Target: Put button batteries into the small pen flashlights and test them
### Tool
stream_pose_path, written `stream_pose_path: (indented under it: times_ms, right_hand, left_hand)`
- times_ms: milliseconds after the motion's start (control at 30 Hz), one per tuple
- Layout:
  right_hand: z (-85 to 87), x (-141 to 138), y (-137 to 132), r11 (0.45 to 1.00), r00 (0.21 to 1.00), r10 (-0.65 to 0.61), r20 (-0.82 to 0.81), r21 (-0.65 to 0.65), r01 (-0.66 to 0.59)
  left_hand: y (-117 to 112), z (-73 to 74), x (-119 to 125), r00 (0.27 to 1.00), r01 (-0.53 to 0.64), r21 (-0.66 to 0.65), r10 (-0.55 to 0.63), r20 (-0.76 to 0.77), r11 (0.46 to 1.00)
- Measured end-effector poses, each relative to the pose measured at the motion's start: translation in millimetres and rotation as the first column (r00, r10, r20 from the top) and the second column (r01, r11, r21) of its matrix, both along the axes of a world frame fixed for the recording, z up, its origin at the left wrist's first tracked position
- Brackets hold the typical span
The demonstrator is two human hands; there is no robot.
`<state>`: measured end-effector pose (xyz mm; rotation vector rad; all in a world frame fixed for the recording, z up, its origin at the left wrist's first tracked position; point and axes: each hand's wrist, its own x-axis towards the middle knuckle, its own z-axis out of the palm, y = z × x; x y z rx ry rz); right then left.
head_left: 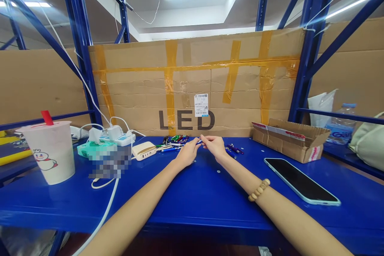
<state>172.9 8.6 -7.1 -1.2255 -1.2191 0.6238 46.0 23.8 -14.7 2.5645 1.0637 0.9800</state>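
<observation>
A taped cardboard wall point(210, 84) marked LED is set along the far edge of the blue surface point(192, 200), so the room behind the work is closed off. Blue rack posts point(79, 48) stand at either side. The near middle of the surface is bare, and the widest room for moving is judged to lie there, between the forearms.

An open cardboard box point(291, 138) is seen at the right rear and a lidded cup point(52, 152) with a red straw at the left. A phone point(301, 180) lies face up beside the right forearm, near enough to be knocked by a wide sweep. A white cable point(105, 204) is draped over the near edge at the left. A power bank point(144, 150) and a pile of pens point(175, 141) lie by the wall, left of the hands.

The left hand point(186, 154) and the right hand point(216, 147) are held close together, low over the surface near the wall. A blue pen point(199, 141) is pinched between them, the fingers of each hand pressed together on one end. It is judged light, stiff and smooth, apt to slip or roll, and best gripped by fingertips on the barrel. Most of it is hidden, so its full form cannot be told.
</observation>
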Motion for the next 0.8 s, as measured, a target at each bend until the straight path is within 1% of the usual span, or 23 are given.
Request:
stream_pose_path:
  times_ms: [133, 233, 267, 333, 400, 467, 533, 567, 600, 667, 800]
  right_hand:
    - [4.1, -0.4, 0.5, 0.998, 0.998, -0.065, -0.002, 0.025, 0.065]
    - [8.1, 12.2, 2.9, 0.989, 0.988, -0.148, -0.032, 0.019, 0.149]
    - [8.4, 18.3, 3.9, 0.986, 0.985, -0.167, -0.031, 0.013, 0.168]
    - [7.0, 30.5, 5.6, 0.988, 0.988, -0.154, 0.013, -0.008, 0.154]
    - [3.9, 39.5, 5.8, 0.986, 0.979, -0.155, 0.134, -0.041, 0.161]
    - [1.2, 43.2, 4.1, 0.977, 0.926, -0.173, 0.335, -0.058, 0.204]
    - [0.3, 42.4, 0.9, 0.964, 0.822, -0.199, 0.533, -0.044, 0.263]
    - [0.7, 40.9, -1.0, 0.958, 0.768, -0.209, 0.605, -0.031, 0.285]
    - [1.5, 39.1, -2.8, 0.954, 0.723, -0.211, 0.658, -0.024, 0.300]
    - [3.5, 35.8, -5.7, 0.951, 0.669, -0.190, 0.718, -0.033, 0.306]
    - [5.1, 32.7, -7.9, 0.949, 0.630, -0.141, 0.764, -0.077, 0.306]
  left_hand:
    - [10.4, -3.1, -0.4, 0.996, 0.046, -0.028, -0.044, 0.075, 0.999]
    - [17.2, -5.3, -6.9, 0.995, 0.021, -0.076, -0.014, 0.100, 0.997]
    - [18.2, -5.5, -9.9, 0.996, 0.017, -0.087, -0.009, 0.089, 0.996]
    - [17.9, -4.8, -15.7, 0.999, 0.026, -0.081, -0.023, 0.043, 0.996]
    - [14.7, -2.4, -19.2, 0.998, 0.043, -0.030, -0.044, -0.047, 0.999]
    - [9.8, 0.5, -19.3, 0.984, 0.069, 0.055, -0.059, -0.165, 0.996]
    - [5.0, 2.9, -16.3, 0.961, 0.112, 0.143, -0.071, -0.267, 0.983]
    - [3.1, 3.6, -14.2, 0.950, 0.136, 0.177, -0.078, -0.302, 0.975]
    - [1.7, 3.9, -12.1, 0.942, 0.158, 0.201, -0.086, -0.325, 0.967]
    - [0.1, 3.9, -8.6, 0.934, 0.174, 0.226, -0.088, -0.347, 0.958]
    - [0.2, 4.1, -7.1, 0.932, 0.121, 0.270, -0.015, -0.363, 0.955]
